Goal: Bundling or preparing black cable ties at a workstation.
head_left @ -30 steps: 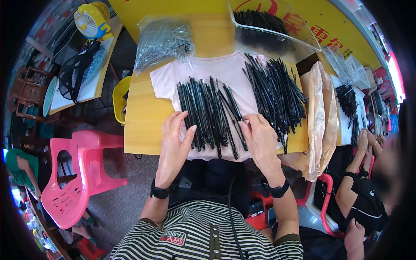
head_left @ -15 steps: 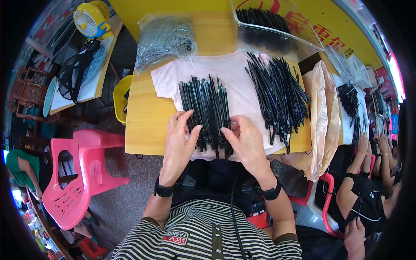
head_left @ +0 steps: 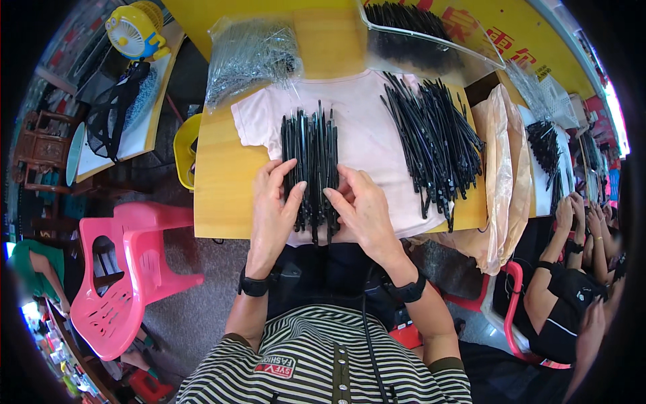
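Note:
A bundle of thin black sticks (head_left: 311,161) lies lengthwise on a pale pink T-shirt (head_left: 367,128) spread over the table. My left hand (head_left: 274,198) grips its left edge, fingers along the side and thumb on top. Opposite it, my right hand (head_left: 360,205) presses the right edge with the thumb over the sticks and the fingers bent. The bundle is squeezed between both hands, its lower ends uneven. A second, looser pile of black sticks (head_left: 434,145) rests on the shirt's right side, apart from my hands.
A clear bag of thin pieces (head_left: 252,57) and a clear bin of black sticks (head_left: 431,57) stand at the back of the wooden table (head_left: 225,195). A brown paper bag (head_left: 501,182) is at its right edge. A pink chair (head_left: 128,269) stands left; people sit right.
Both hands have come closer together, my right hand moving left. The bundle between them is narrower and more compact.

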`<action>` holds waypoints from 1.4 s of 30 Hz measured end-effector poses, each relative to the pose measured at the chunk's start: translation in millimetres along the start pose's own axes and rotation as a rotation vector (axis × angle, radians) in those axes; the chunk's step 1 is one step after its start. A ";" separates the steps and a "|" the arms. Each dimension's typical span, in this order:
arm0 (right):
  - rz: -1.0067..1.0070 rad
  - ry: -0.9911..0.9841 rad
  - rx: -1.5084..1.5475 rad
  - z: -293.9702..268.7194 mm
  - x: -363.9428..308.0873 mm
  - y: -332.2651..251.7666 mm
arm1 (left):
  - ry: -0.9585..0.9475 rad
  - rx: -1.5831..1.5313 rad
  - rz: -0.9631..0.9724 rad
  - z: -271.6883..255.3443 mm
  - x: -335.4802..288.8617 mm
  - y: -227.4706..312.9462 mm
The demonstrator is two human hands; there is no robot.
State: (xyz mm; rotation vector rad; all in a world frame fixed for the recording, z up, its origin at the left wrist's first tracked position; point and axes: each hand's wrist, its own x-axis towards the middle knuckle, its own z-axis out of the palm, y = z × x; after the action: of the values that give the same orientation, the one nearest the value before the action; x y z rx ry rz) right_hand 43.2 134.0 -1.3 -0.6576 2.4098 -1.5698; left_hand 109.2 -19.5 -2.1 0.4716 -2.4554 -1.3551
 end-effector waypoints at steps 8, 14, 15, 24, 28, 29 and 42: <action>0.036 -0.016 0.158 -4.3 0.8 1.5 | 0.028 0.042 0.071 -5.3 1.0 1.8; 0.022 0.016 0.003 -14.8 -1.2 0.0 | 0.040 0.063 0.061 -8.9 -3.6 7.2; 0.010 0.011 0.020 -16.9 -1.3 -0.6 | 0.035 0.078 0.056 -9.8 -4.9 7.1; 0.022 0.024 -0.175 0.1 5.8 -12.3 | 0.042 0.078 0.089 -14.5 -7.5 12.3; 0.132 -0.022 -0.109 2.3 9.2 -12.3 | 0.071 0.075 0.147 -17.0 -10.8 20.2; 0.102 -0.026 -0.090 0.5 8.7 -11.7 | 0.074 0.051 0.146 -17.3 -11.4 21.7; 0.431 -0.243 0.569 -32.2 -14.2 -12.7 | -0.189 -0.602 -0.184 -8.6 -17.3 34.7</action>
State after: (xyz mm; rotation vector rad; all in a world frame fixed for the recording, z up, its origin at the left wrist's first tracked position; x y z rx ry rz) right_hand 46.4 162.5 22.6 -0.1846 1.6615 -1.7335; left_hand 123.5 -1.3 30.2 0.4361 -2.0125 -2.1919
